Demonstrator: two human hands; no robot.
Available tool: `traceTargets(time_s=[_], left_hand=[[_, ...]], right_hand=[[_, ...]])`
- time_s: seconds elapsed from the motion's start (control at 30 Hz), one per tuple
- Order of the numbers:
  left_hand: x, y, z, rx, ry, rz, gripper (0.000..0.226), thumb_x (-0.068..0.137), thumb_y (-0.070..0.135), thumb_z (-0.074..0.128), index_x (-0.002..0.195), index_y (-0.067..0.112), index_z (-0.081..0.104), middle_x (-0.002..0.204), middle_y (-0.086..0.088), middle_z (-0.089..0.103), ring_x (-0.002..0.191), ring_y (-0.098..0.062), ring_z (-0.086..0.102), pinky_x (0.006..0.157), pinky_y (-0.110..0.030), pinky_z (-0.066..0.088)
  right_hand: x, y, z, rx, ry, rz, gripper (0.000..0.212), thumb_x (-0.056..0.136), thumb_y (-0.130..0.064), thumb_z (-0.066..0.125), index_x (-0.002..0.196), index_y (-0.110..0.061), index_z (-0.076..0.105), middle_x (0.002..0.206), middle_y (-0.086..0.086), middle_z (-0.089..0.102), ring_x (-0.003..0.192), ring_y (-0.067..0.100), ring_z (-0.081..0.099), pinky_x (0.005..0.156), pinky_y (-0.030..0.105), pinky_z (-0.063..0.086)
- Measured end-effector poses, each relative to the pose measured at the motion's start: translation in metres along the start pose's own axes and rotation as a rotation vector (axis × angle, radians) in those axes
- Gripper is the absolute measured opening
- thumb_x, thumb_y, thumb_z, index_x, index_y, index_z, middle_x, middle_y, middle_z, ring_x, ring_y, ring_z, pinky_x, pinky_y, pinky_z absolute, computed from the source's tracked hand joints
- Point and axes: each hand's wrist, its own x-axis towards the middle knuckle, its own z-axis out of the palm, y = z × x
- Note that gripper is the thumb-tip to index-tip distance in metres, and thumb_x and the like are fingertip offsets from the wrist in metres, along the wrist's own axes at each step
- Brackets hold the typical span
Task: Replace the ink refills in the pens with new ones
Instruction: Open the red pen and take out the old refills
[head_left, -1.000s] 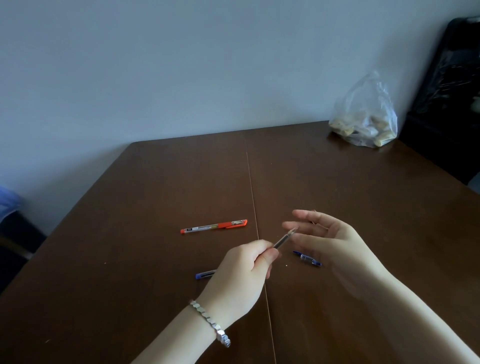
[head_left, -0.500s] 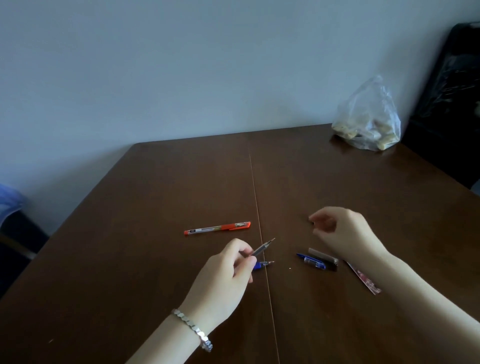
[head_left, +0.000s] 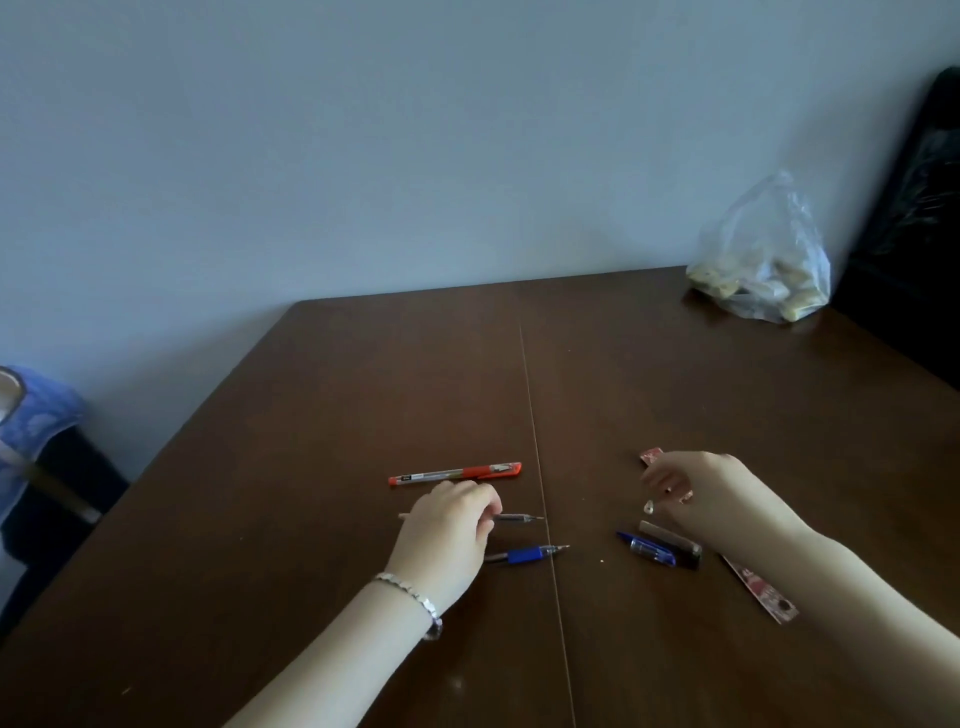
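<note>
A thin grey ink refill (head_left: 519, 518) lies flat on the brown table (head_left: 363, 395), and my left hand (head_left: 447, 525) covers its middle with fingers curled on it. Just below lies a blue-gripped pen part (head_left: 527, 554). An orange pen (head_left: 457, 473) lies above my left hand. My right hand (head_left: 701, 493) is curled over the top end of a red refill packet (head_left: 651, 457). A red strip (head_left: 761, 592) also shows beside my right forearm; I cannot tell whether it is the same piece. A blue cap (head_left: 647, 545) and a dark barrel (head_left: 672, 540) lie under my right hand.
A clear plastic bag (head_left: 763, 260) with pale lumps stands at the table's far right corner. A dark chair (head_left: 914, 234) is behind it. Something with a blue cover (head_left: 36, 415) sits off the table's left edge. A seam (head_left: 535, 441) runs down the table's middle.
My left hand has lowered the refill from the air down flat onto the table. My right hand has moved right and away, onto the red packet.
</note>
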Motion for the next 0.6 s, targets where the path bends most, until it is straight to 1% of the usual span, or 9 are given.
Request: traceTargets(time_s=[0.07, 0.13, 0.2, 0.27, 0.33, 0.4, 0.5, 0.57, 0.6], left_hand=[[0.006, -0.004, 0.006, 0.070, -0.045, 0.044, 0.015, 0.089, 0.017, 0.050, 0.101, 0.022, 0.058, 0.105, 0.005, 0.062, 0.099, -0.012, 0.052, 0.088, -0.026, 0.044], [0.009, -0.010, 0.009, 0.110, -0.062, 0.087, 0.015, 0.088, 0.021, 0.051, 0.101, 0.022, 0.058, 0.105, 0.005, 0.061, 0.098, -0.012, 0.053, 0.090, -0.027, 0.043], [0.014, -0.015, 0.007, 0.138, -0.015, 0.119, 0.015, 0.088, 0.026, 0.051, 0.100, 0.022, 0.059, 0.103, 0.005, 0.061, 0.096, -0.013, 0.055, 0.089, -0.029, 0.043], [0.023, -0.021, 0.004, 0.185, 0.074, 0.121, 0.018, 0.089, 0.025, 0.050, 0.103, 0.021, 0.059, 0.104, 0.003, 0.061, 0.096, -0.015, 0.055, 0.086, -0.030, 0.045], [0.034, -0.026, 0.003, 0.261, 0.103, 0.087, 0.025, 0.090, 0.024, 0.048, 0.113, 0.019, 0.055, 0.113, 0.002, 0.058, 0.103, -0.018, 0.051, 0.086, -0.032, 0.043], [0.043, -0.032, 0.006, 0.307, 0.027, 0.020, 0.028, 0.090, 0.026, 0.047, 0.117, 0.020, 0.053, 0.120, 0.003, 0.053, 0.110, -0.020, 0.045, 0.089, -0.033, 0.039], [0.051, -0.039, 0.011, 0.347, -0.068, -0.074, 0.022, 0.091, 0.030, 0.047, 0.108, 0.021, 0.056, 0.116, 0.001, 0.054, 0.106, -0.021, 0.044, 0.085, -0.032, 0.038], [0.052, -0.037, 0.009, 0.379, -0.073, -0.097, 0.019, 0.091, 0.030, 0.045, 0.102, 0.019, 0.054, 0.109, -0.001, 0.056, 0.102, -0.022, 0.045, 0.083, -0.032, 0.038], [0.051, -0.033, 0.006, 0.400, -0.057, -0.084, 0.018, 0.092, 0.030, 0.043, 0.101, 0.017, 0.052, 0.106, -0.002, 0.058, 0.099, -0.023, 0.047, 0.081, -0.033, 0.039]], right_hand=[[-0.010, 0.002, -0.007, 0.032, 0.028, -0.034, 0.021, 0.075, -0.014, 0.062, 0.083, -0.033, 0.065, 0.076, -0.021, 0.061, 0.078, 0.002, 0.058, 0.071, 0.023, 0.048], [-0.018, 0.004, -0.012, 0.051, 0.012, -0.063, 0.021, 0.076, -0.014, 0.061, 0.083, -0.034, 0.065, 0.076, -0.020, 0.063, 0.076, -0.003, 0.058, 0.066, 0.018, 0.047], [-0.023, 0.006, -0.014, 0.050, -0.029, -0.078, 0.020, 0.078, -0.016, 0.062, 0.085, -0.034, 0.066, 0.081, -0.016, 0.066, 0.076, -0.002, 0.059, 0.068, 0.019, 0.050], [-0.025, 0.007, -0.014, 0.049, -0.044, -0.085, 0.018, 0.078, -0.019, 0.062, 0.087, -0.034, 0.066, 0.084, -0.014, 0.067, 0.077, -0.001, 0.060, 0.072, 0.023, 0.052], [-0.026, 0.006, -0.012, 0.067, -0.037, -0.095, 0.015, 0.078, -0.022, 0.062, 0.087, -0.035, 0.065, 0.084, -0.013, 0.067, 0.077, -0.002, 0.060, 0.073, 0.023, 0.052], [-0.028, 0.003, -0.009, 0.076, -0.035, -0.111, 0.014, 0.079, -0.023, 0.063, 0.086, -0.036, 0.063, 0.084, -0.014, 0.066, 0.077, -0.002, 0.060, 0.071, 0.019, 0.051], [-0.032, -0.002, -0.004, 0.098, -0.039, -0.140, 0.019, 0.079, -0.020, 0.063, 0.081, -0.039, 0.061, 0.078, -0.012, 0.067, 0.071, -0.004, 0.060, 0.064, 0.013, 0.049], [-0.034, -0.006, 0.000, 0.118, -0.031, -0.157, 0.019, 0.078, -0.017, 0.063, 0.080, -0.036, 0.063, 0.072, -0.013, 0.065, 0.068, -0.004, 0.060, 0.061, 0.007, 0.046], [-0.036, -0.008, 0.003, 0.130, -0.017, -0.161, 0.017, 0.078, -0.017, 0.063, 0.082, -0.033, 0.065, 0.071, -0.014, 0.065, 0.068, -0.004, 0.060, 0.060, 0.005, 0.044]])
